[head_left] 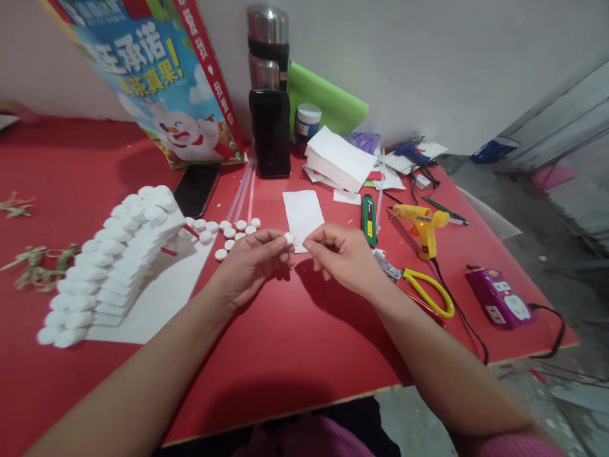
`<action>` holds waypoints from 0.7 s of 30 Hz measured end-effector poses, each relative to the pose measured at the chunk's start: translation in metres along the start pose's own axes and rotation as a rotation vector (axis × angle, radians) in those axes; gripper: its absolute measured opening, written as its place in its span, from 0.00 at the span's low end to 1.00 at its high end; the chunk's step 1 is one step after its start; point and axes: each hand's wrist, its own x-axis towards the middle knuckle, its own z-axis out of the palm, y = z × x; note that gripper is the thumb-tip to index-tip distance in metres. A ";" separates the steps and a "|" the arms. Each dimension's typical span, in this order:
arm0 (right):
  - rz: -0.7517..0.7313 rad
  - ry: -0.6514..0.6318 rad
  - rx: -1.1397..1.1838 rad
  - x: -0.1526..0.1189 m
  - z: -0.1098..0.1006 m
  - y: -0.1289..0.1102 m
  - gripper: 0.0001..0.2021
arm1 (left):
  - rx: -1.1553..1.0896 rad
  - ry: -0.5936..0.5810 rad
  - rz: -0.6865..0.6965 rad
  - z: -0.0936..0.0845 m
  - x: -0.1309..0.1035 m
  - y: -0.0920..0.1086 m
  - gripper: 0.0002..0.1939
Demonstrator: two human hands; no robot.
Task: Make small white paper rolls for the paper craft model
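Observation:
A small white round disc (pixel 288 238) is pinched between the thumb and fingers of my left hand (pixel 254 265). My right hand (pixel 343 257) is closed in a pinch just beside it; whatever its fingertips hold is too small to make out. Behind both hands lies a white paper piece (pixel 303 209) on the red table. Several loose white discs (pixel 228 233) are scattered by my left hand. Further left, a stepped structure of white discs and strips (pixel 107 254) stands on a white sheet (pixel 164 308).
To the right are a green cutter (pixel 368 219), yellow-handled pliers (pixel 431 293), a yellow glue gun (pixel 421 225) and a purple power socket box (pixel 500 297). A dark phone (pixel 270 133) leans on a steel flask (pixel 268 28). Stacked paper (pixel 340 158) lies behind.

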 end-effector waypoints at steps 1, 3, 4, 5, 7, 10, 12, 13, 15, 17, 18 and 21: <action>-0.018 0.022 -0.020 0.000 -0.005 -0.003 0.06 | -0.023 0.013 -0.009 0.000 0.000 0.001 0.13; -0.126 0.078 -0.127 -0.004 -0.019 -0.011 0.06 | -0.053 0.036 -0.028 0.001 0.000 0.002 0.13; -0.208 0.102 -0.233 -0.009 -0.027 -0.014 0.08 | -0.054 0.040 -0.039 0.001 -0.001 0.002 0.13; -0.271 0.105 -0.369 -0.015 -0.036 -0.017 0.10 | -0.046 0.042 -0.047 0.002 -0.001 0.003 0.14; -0.279 0.080 -0.643 -0.033 -0.053 -0.016 0.09 | -0.019 0.039 -0.051 0.003 -0.002 0.003 0.15; -0.072 0.106 -1.009 -0.071 -0.077 0.002 0.11 | 0.025 0.050 -0.010 0.004 -0.004 0.004 0.15; 0.053 0.058 -1.217 -0.094 -0.089 0.021 0.14 | 0.042 0.054 0.025 0.005 -0.004 0.004 0.15; 0.075 0.049 -1.284 -0.103 -0.094 0.030 0.17 | 0.046 0.051 0.037 0.006 -0.004 0.003 0.15; 0.096 0.061 -1.338 -0.114 -0.099 0.046 0.23 | 0.053 0.038 0.043 0.007 -0.004 0.002 0.15; 0.109 0.065 -1.342 -0.117 -0.103 0.055 0.29 | 0.056 0.030 0.040 0.008 -0.004 0.001 0.15; 0.121 0.056 -1.348 -0.116 -0.104 0.057 0.31 | 0.060 0.027 0.037 0.008 -0.004 0.001 0.15; 0.186 -0.005 -1.409 -0.113 -0.108 0.058 0.36 | 0.066 0.027 0.043 0.007 -0.004 0.002 0.14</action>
